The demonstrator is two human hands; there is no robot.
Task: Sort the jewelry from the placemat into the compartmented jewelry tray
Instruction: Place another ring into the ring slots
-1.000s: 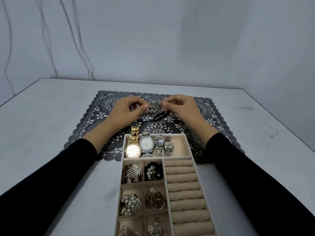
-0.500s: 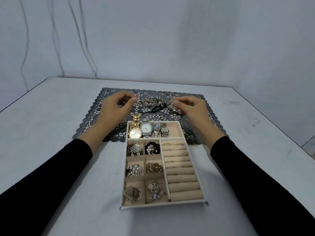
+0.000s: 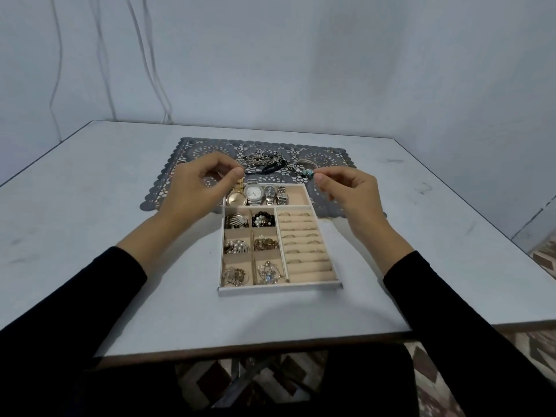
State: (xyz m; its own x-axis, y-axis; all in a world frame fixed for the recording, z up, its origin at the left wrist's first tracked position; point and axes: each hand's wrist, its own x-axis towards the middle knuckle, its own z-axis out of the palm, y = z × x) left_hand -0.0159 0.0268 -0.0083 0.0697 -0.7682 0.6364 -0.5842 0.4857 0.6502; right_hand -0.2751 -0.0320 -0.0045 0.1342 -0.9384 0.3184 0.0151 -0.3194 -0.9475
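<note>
Grey openwork placemat (image 3: pixel 186 152) lies beyond the far end of the jewelry tray (image 3: pixel 279 289); the tray's far wall overlaps the mat's near edge. Two lots remain unsorted on the mat. A tangled heap of chains (image 3: pixel 264 159) sits directly beyond the tray, and a beaded strand (image 3: pixel 304 171) with turquoise beads sits beyond the tray's far right corner.

Left hand (image 3: pixel 195 191) is raised over the tray's far left corner, thumb and forefinger pinching the end of a dark cord (image 3: pixel 255 173) that runs into the heap. Right hand (image 3: pixel 350 192) is just beyond the far right corner, thumb and forefinger closed on the near end of the beaded strand. Whether cord and strand are one piece cannot be told, as the heap hides any junction.

Tray contents:
- **Far compartment:** four watches (image 3: pixel 258 194), with bare lining at its right end.
- **Left side:** six small compartments, all occupied.
- **Right side:** ring rolls (image 3: pixel 301 236), several carrying rings.

Assessment: the step in hand is judged to be freeing one piece from the heap. Recommended practice is to draw the hands apart slowly and low over the mat. Watch whether neighbouring chains lift with the piece, and stop to unhook a snag rather than pull through it. Once free, the piece would fit the bare right end of the far compartment.
</note>
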